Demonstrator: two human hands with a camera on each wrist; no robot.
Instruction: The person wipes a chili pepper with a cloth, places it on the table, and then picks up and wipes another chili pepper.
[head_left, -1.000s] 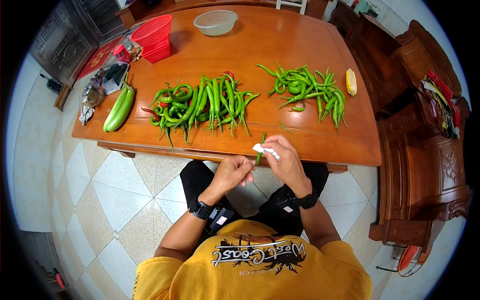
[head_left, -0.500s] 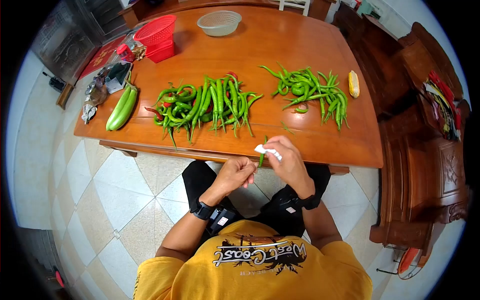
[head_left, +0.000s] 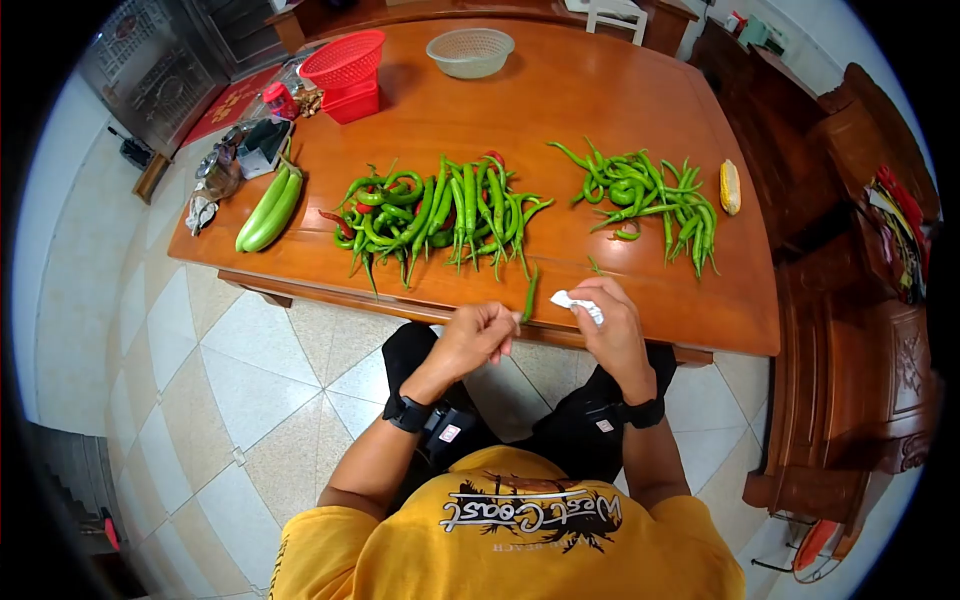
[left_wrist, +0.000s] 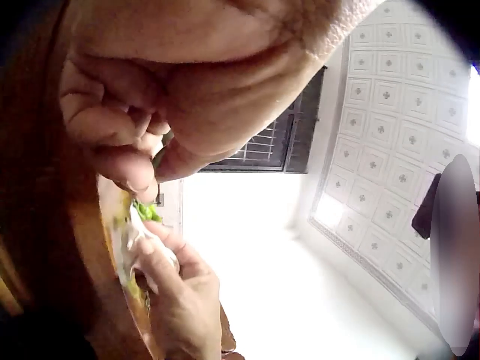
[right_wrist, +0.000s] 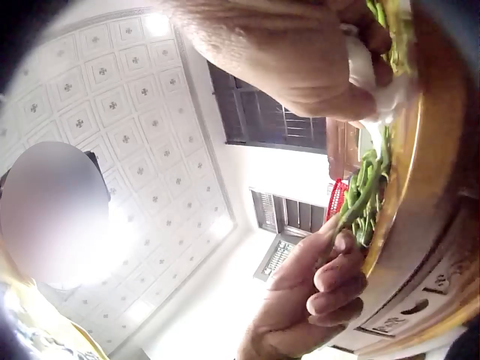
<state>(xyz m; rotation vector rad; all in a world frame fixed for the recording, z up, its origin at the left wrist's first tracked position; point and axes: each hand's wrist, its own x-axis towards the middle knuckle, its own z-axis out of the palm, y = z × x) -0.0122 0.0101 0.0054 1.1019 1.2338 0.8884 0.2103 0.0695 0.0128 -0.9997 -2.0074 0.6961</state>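
Note:
At the table's near edge my left hand point(head_left: 472, 338) pinches a slim green chili pepper point(head_left: 531, 294) by one end, and the pepper points up and away from me. A crumpled white tissue point(head_left: 580, 305) is gripped between the thumb and fingers of my right hand point(head_left: 615, 335), a short gap to the right of the pepper in the head view. From the right wrist, the tissue point(right_wrist: 390, 101) overlaps the pepper's far end. The left fingers point(left_wrist: 124, 165) hide most of the pepper in the left wrist view.
A large pile of green chilies point(head_left: 430, 215) with a few red ones lies left of centre on the table point(head_left: 560, 100). To the right are a smaller green pile point(head_left: 650, 195) and a corn cob point(head_left: 730, 188). Eggplants point(head_left: 270, 208), a red basket point(head_left: 345, 70) and a pale colander point(head_left: 470, 55) stand farther off.
My right hand has drawn the tissue off the chili pepper and away to the right. The left hand still pinches the pepper. The head view has swung, shifting the table's things rightward.

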